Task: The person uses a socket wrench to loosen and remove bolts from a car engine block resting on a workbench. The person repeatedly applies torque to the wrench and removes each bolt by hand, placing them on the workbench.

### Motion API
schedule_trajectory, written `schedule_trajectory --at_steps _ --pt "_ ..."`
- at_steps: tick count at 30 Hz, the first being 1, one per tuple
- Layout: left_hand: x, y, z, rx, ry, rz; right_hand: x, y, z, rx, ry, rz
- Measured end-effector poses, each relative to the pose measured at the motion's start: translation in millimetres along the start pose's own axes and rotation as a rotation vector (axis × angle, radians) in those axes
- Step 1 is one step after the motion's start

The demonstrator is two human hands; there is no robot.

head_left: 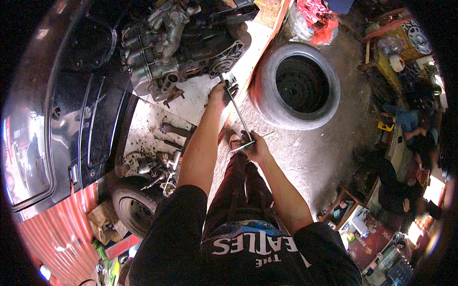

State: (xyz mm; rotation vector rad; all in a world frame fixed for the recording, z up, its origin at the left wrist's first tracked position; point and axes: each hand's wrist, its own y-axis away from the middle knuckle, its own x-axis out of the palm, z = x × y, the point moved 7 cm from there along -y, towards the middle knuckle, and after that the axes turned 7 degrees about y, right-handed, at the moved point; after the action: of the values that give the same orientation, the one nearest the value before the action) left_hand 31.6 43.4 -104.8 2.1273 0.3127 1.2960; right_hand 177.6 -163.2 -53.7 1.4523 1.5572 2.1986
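I count one long slim steel T-handle wrench, one greasy grey metal engine block and two hands on the tool. Around them I see one worn black rubber tyre lying flat on the concrete floor, one small black wheel down at my left, one glossy black car body panel, one loose heap of rusty metal parts and one red plastic bag at the top.

The wrench is a thin bright rod with a short crossbar at its near end. It runs on a slant from the crossbar, just above my knees, up and left to the lower right edge of the engine block, where its far tip sits against the casting. The block rests on a pale, stained board edged in orange.

My left hand is stretched far forward, arm nearly straight, its fingers curled together round the upper end of the rod right by the engine. My right hand is drawn in closer, elbow bent, with the fingers clamped round the crossbar where it meets the rod, knuckles turned up towards me.
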Motion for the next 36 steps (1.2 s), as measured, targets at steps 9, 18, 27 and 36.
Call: schedule_trajectory --at_steps 9,18,27,36 --pt "17.2 9.1 9.4 0.065 0.023 -0.075 -14.5 82.6 44.8 -0.903 1.809 -0.694" --pt "8.7 2.7 9.3 0.036 0.006 -0.076 -4.7 54.1 49.6 -0.771 1.489 -0.685" --pt "-3.8 -10.0 4.9 -0.017 -0.206 -0.012 -41.5 19.1 4.9 -0.019 0.271 -0.114" --pt "1.4 1.5 2.8 -0.051 -0.275 -0.053 -1.8 78.4 26.1 -0.930 1.943 -0.803"
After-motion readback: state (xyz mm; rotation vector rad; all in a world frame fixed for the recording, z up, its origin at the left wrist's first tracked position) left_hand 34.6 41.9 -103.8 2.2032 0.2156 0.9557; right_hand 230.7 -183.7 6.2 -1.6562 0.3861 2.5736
